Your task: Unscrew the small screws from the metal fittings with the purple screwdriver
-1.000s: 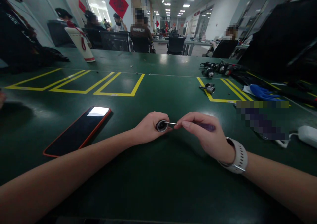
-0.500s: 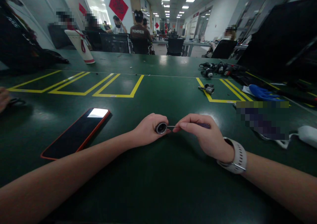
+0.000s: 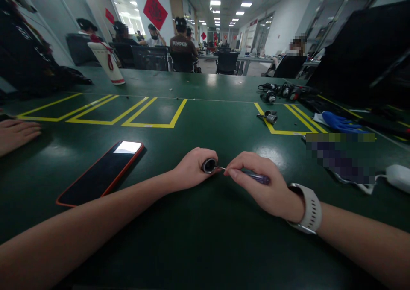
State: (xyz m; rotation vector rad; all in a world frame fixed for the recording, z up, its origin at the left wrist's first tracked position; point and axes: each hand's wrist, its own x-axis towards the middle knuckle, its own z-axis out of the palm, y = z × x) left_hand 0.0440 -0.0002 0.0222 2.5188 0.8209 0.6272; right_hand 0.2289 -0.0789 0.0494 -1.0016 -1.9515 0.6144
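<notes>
Dipping at its handle end, the screwdriver (image 3: 259,178) now slants upward: the right hand (image 3: 261,181) pinches it, fingers nearly together, shaft aimed at the metal cylinder (image 3: 209,166). So the work looks centred on that rim, though whether the tip touches, one can't tell. Left hand (image 3: 194,168) curls firmly around the cylinder, hollow end facing the camera. Off to the left lies the phone (image 3: 99,174); past it, a co-worker's hand (image 3: 19,134) has slid further in. Farther out, a loose metal part (image 3: 271,118) overlaps yellow tape (image 3: 290,133).
</notes>
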